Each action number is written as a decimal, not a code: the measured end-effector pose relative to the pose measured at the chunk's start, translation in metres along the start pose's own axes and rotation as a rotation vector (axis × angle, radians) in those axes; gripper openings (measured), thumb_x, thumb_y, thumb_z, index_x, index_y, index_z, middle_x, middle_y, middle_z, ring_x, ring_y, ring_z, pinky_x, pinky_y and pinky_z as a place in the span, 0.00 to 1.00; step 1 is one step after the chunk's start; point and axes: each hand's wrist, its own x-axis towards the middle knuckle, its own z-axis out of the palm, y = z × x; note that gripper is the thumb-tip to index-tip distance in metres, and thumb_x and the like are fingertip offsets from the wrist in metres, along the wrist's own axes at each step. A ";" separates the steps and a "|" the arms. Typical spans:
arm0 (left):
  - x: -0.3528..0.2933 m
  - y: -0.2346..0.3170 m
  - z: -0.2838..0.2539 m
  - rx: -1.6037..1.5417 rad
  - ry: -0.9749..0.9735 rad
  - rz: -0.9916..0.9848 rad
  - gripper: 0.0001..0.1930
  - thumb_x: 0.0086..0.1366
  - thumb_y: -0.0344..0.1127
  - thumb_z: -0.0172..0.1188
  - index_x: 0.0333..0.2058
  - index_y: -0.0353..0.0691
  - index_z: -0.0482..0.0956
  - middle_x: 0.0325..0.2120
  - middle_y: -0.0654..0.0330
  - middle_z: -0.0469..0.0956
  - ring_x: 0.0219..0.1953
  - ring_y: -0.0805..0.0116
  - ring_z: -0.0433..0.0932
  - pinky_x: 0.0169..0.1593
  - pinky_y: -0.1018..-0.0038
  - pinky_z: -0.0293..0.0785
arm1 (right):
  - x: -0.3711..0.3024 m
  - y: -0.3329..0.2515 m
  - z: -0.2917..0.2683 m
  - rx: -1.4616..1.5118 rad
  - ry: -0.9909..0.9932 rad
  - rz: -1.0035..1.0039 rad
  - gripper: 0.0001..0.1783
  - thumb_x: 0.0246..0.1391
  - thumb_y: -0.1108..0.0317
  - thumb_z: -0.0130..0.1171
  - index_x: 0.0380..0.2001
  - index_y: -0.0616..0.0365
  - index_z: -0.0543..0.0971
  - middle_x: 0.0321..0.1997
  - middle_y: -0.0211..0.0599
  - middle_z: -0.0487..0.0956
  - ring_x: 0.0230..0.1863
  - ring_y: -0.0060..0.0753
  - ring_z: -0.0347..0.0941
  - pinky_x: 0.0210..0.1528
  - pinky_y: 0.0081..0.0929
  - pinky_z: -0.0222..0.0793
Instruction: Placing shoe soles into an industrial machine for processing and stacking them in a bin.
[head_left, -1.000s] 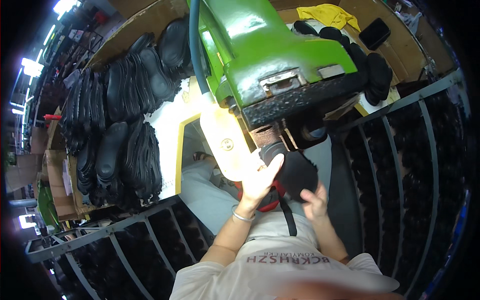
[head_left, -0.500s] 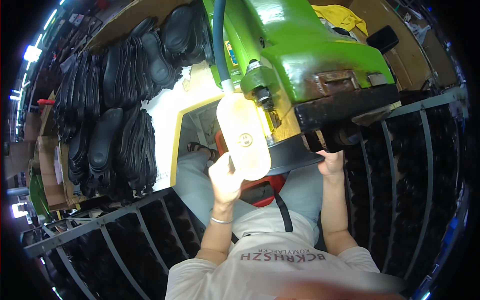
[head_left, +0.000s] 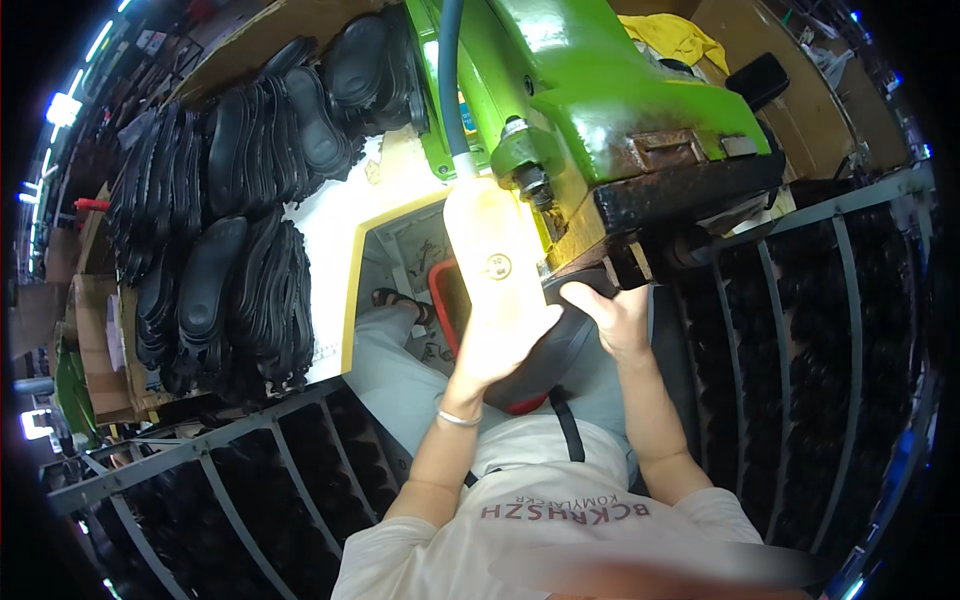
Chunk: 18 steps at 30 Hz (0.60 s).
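Note:
A black shoe sole (head_left: 549, 352) is held at the work end of a green machine (head_left: 640, 110), tilted with one end down over my lap. My left hand (head_left: 498, 340) grips its left side; the lamp overexposes part of that hand. On the sole's right edge lies my right hand (head_left: 622, 318), thumb over the top and fingers behind, partly hidden. The sole's upper end reaches under the machine's dark head. A glowing oblong lamp (head_left: 490, 235) on a blue-grey hose hangs just above my left hand.
Stacks of black soles (head_left: 240, 150) fill the table at left. Barred metal racks (head_left: 270, 480) with black items stand on both sides. A red bin (head_left: 445, 290) sits below the table opening. At the back right are a cardboard box (head_left: 800, 110) and yellow cloth (head_left: 680, 38).
The sole has turned from lying level under the head to a steeper tilt. My right hand has moved left, and my left hand has moved right and up behind the lamp's lower end.

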 end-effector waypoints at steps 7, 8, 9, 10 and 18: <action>-0.003 0.001 0.011 -0.176 -0.119 -0.106 0.13 0.54 0.28 0.65 0.38 0.33 0.77 0.28 0.66 0.78 0.30 0.83 0.72 0.35 0.84 0.69 | -0.026 0.012 -0.026 0.217 0.230 -0.058 0.17 0.48 0.77 0.62 0.43 0.63 0.72 0.39 0.33 0.76 0.40 0.23 0.71 0.47 0.20 0.65; -0.009 0.001 0.010 -0.175 -0.122 -0.109 0.13 0.54 0.28 0.65 0.38 0.33 0.77 0.28 0.66 0.78 0.30 0.83 0.72 0.35 0.84 0.69 | -0.024 0.014 -0.028 0.295 0.281 -0.048 0.16 0.48 0.77 0.61 0.42 0.62 0.71 0.39 0.32 0.75 0.40 0.24 0.71 0.48 0.21 0.65; -0.014 0.002 0.007 -0.101 -0.099 -0.089 0.14 0.53 0.28 0.66 0.38 0.33 0.77 0.28 0.65 0.78 0.30 0.82 0.72 0.35 0.84 0.69 | -0.022 0.014 -0.030 0.326 0.288 -0.046 0.16 0.48 0.78 0.60 0.42 0.61 0.71 0.39 0.32 0.75 0.40 0.24 0.71 0.48 0.22 0.65; -0.016 0.002 0.005 -0.027 -0.076 -0.069 0.14 0.53 0.28 0.66 0.39 0.33 0.76 0.29 0.64 0.78 0.30 0.82 0.72 0.36 0.84 0.70 | -0.020 0.014 -0.032 0.357 0.293 -0.045 0.16 0.48 0.78 0.60 0.42 0.60 0.71 0.39 0.32 0.75 0.40 0.25 0.71 0.49 0.23 0.65; 0.012 0.039 0.000 0.088 0.308 0.242 0.16 0.47 0.30 0.71 0.36 0.33 0.79 0.31 0.55 0.81 0.30 0.65 0.80 0.37 0.73 0.76 | -0.010 0.017 -0.045 0.484 0.292 0.002 0.20 0.47 0.79 0.55 0.46 0.60 0.70 0.42 0.34 0.73 0.44 0.28 0.69 0.52 0.27 0.63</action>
